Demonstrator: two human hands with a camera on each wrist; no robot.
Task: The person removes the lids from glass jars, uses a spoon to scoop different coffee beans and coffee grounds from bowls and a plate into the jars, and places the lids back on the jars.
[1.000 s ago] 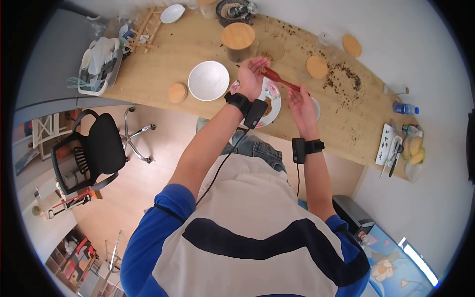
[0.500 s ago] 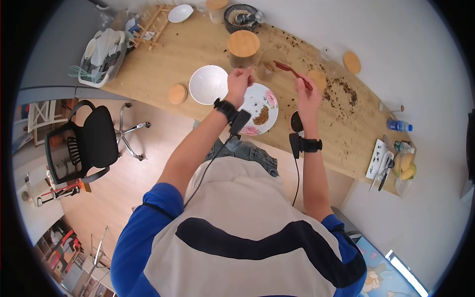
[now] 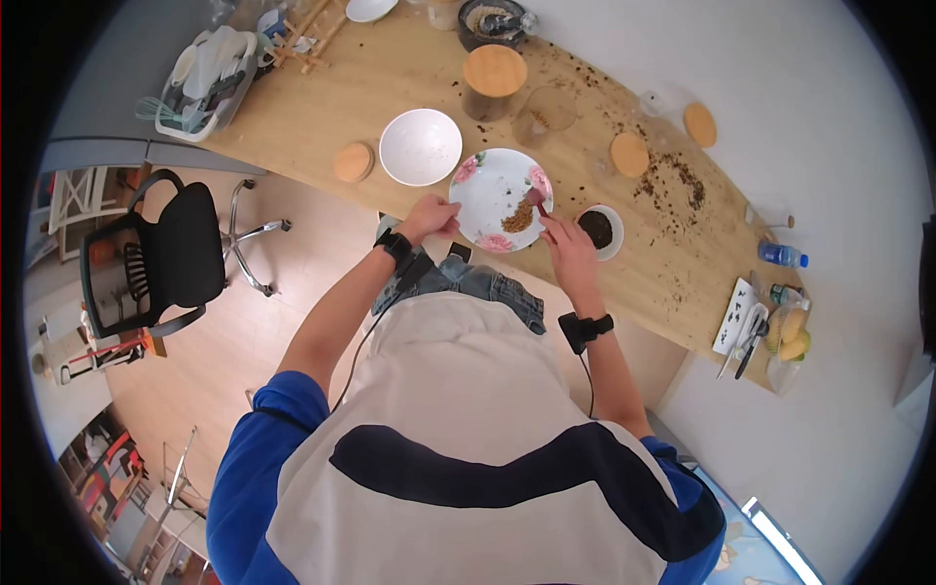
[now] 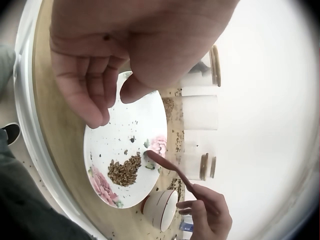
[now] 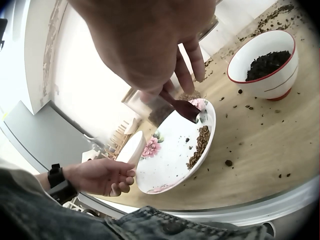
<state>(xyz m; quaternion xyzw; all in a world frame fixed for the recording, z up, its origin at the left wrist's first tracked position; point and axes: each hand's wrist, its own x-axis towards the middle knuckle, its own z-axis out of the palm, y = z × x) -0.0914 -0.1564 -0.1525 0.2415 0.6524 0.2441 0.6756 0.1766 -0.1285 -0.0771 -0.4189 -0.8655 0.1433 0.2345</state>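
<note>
My right hand (image 3: 573, 255) holds a small reddish-brown scoop (image 5: 186, 110) by its handle. The scoop's flat tip is over the right rim of a white plate with pink flowers (image 3: 487, 195). Beside the tip, a pile of brown grains (image 4: 126, 171) lies on the plate, with a few dark specks scattered around. My left hand (image 3: 427, 219) is at the plate's left rim, fingers loosely bent and thumb apart from them in the left wrist view. To the right of the plate stands a small white bowl with a red rim (image 5: 272, 89), dark crumbly bits inside.
A white bowl (image 3: 414, 146) and a round wooden lid (image 3: 353, 162) stand left of the plate. Behind it are a wooden-lidded jar (image 3: 493, 73), a clear glass jar (image 3: 546, 112) and a stone mortar (image 3: 478, 41). Dark crumbs (image 3: 673, 175) litter the table's right side.
My right hand has brought the scoop from above the table's back down to the plate. My left hand has drawn back from over the plate to its left rim.
</note>
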